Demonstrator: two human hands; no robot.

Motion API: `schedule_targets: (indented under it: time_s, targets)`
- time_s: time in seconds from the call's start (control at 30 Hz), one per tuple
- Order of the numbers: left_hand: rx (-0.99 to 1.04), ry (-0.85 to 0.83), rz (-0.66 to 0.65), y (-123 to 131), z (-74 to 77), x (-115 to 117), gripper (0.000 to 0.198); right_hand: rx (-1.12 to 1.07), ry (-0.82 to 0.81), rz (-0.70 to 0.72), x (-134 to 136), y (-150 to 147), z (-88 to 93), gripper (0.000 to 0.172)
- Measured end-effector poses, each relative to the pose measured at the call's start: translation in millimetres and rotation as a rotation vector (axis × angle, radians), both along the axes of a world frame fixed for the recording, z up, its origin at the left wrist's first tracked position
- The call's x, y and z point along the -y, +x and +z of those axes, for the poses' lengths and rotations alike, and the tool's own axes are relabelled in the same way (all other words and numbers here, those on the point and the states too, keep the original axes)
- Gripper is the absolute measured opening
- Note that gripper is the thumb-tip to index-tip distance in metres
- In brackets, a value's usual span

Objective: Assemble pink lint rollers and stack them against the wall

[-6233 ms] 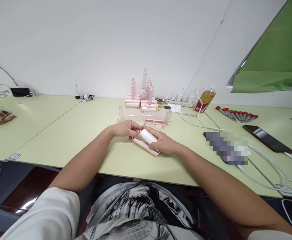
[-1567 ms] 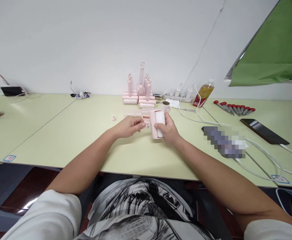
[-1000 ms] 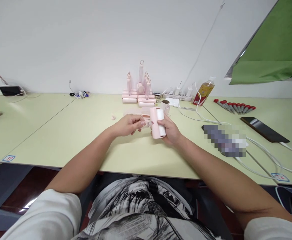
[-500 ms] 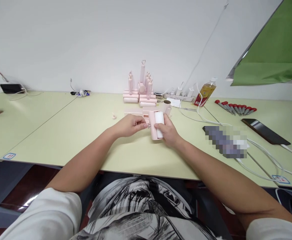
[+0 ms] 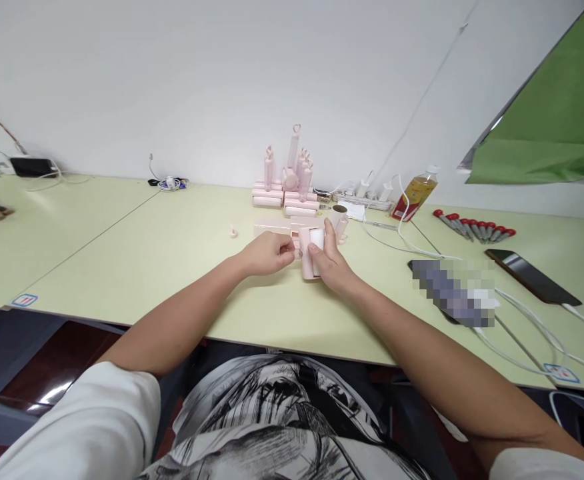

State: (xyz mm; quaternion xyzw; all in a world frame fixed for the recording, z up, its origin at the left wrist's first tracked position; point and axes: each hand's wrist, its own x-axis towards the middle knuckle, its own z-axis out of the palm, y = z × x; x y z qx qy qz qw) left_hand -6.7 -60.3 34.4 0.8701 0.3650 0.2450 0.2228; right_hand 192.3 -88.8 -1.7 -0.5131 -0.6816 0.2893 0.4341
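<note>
My right hand (image 5: 336, 265) is wrapped round a pink lint roller (image 5: 308, 257), its thumb across the white roll (image 5: 317, 239). At the roller's left side, my left hand (image 5: 271, 253) is closed, thumb and fingers pinched near a small clear, pinkish part. What those fingers hold is mostly hidden. Just behind the hands lie flat pink pieces (image 5: 271, 227). A brown-topped roll (image 5: 340, 211) stands beyond my right hand. Left of the pink pieces is a small pink hook-like piece (image 5: 233, 233).
Against the wall stand several pink rollers (image 5: 267, 199) with upright clear handles (image 5: 295, 148). To the right are a power strip (image 5: 365, 200), a drink bottle (image 5: 415, 195), red-capped markers (image 5: 476, 227), a phone (image 5: 532, 275) and a blurred-out device (image 5: 447, 290) with white cables.
The view has shifted slightly. My right hand's fingers have straightened upward behind the roller, while my left hand's fingers have curled in more beside it.
</note>
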Motion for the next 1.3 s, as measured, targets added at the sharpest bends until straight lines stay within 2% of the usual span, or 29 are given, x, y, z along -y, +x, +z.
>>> schedule_targets:
  time_s: [0.07, 0.17, 0.2, 0.27, 0.33, 0.37, 0.43, 0.5, 0.53, 0.57, 0.63, 0.7, 0.77, 0.87, 0.9, 0.97, 1.03, 1.07, 1.17, 1.3]
  targets:
    - [0.024, -0.122, -0.001, -1.9, -0.2, -2.7, 0.009, 0.152, 0.017, 0.025, 2.5, 0.5, 2.6, 0.082]
    - [0.136, -0.382, -0.030, -2.9, -0.9, -3.1, 0.024, 0.393, 0.081, 0.066, 10.6, -0.8, 6.7, 0.085]
    - [0.182, -0.454, -0.048, -2.1, -1.5, -2.0, 0.028, 0.466, 0.113, 0.071, 13.2, -1.4, 7.7, 0.080]
    - [0.238, -0.547, -0.092, 0.8, -2.4, 0.7, 0.033, 0.579, 0.167, 0.068, 16.4, -2.3, 9.0, 0.060]
    - [0.222, -0.567, -0.118, 2.1, -1.4, 1.6, 0.033, 0.653, 0.177, 0.061, 16.4, -2.0, 9.4, 0.036]
    - [0.201, -0.526, -0.088, 0.6, 0.2, 0.0, 0.031, 0.676, 0.167, 0.058, 15.5, -1.3, 9.5, 0.029]
    - [0.157, -0.319, 0.117, -8.3, 4.9, -8.6, 0.031, 0.693, 0.138, 0.046, 13.4, 0.8, 9.7, 0.022]
    - [0.095, -0.009, 0.512, -24.9, 9.1, -24.3, 0.037, 0.677, 0.125, 0.024, 12.1, 3.0, 10.4, 0.022]
    - [0.017, 0.069, 0.688, -34.8, 9.8, -33.7, 0.041, 0.665, 0.126, 0.011, 12.0, 3.9, 11.0, 0.022]
    - [-0.075, 0.087, 0.823, -44.8, 9.1, -43.1, 0.046, 0.658, 0.130, 0.002, 12.2, 4.6, 11.8, 0.022]
    - [-0.236, -0.012, 0.923, -62.1, 4.1, -59.8, 0.055, 0.664, 0.137, -0.013, 13.2, 5.1, 14.0, 0.023]
    - [-0.375, -0.124, 0.881, -73.5, -3.1, -70.1, 0.049, 0.700, 0.134, -0.027, 14.2, 4.9, 17.0, 0.025]
    - [-0.451, -0.168, 0.816, -78.5, -6.8, -72.0, 0.034, 0.744, 0.120, -0.044, 14.7, 4.5, 20.6, 0.027]
    - [-0.312, -0.268, 0.683, -75.0, 0.2, -59.3, 0.022, 0.799, 0.078, -0.052, 14.9, 4.4, 25.3, 0.031]
    - [-0.194, -0.345, 0.583, -70.9, 5.1, -51.9, 0.024, 0.815, 0.060, -0.046, 15.1, 4.4, 26.5, 0.031]
    - [0.048, -0.501, 0.284, -59.0, 15.3, -34.9, 0.030, 0.850, 0.037, -0.028, 15.9, 4.2, 28.2, 0.031]
    - [0.247, -0.522, 0.045, -44.4, 22.6, -18.9, 0.033, 0.882, 0.025, -0.010, 17.1, 3.5, 29.5, 0.030]
    - [0.281, -0.520, -0.029, -37.4, 24.4, -12.3, 0.034, 0.896, 0.021, -0.004, 17.6, 3.0, 30.0, 0.029]
    - [0.261, -0.518, -0.124, -22.1, 23.9, -0.7, 0.038, 0.922, 0.001, 0.000, 19.1, 1.0, 31.5, 0.029]
    - [0.224, -0.528, -0.120, -16.3, 18.6, 0.8, 0.041, 0.952, -0.035, -0.017, 20.4, -2.3, 32.6, 0.029]
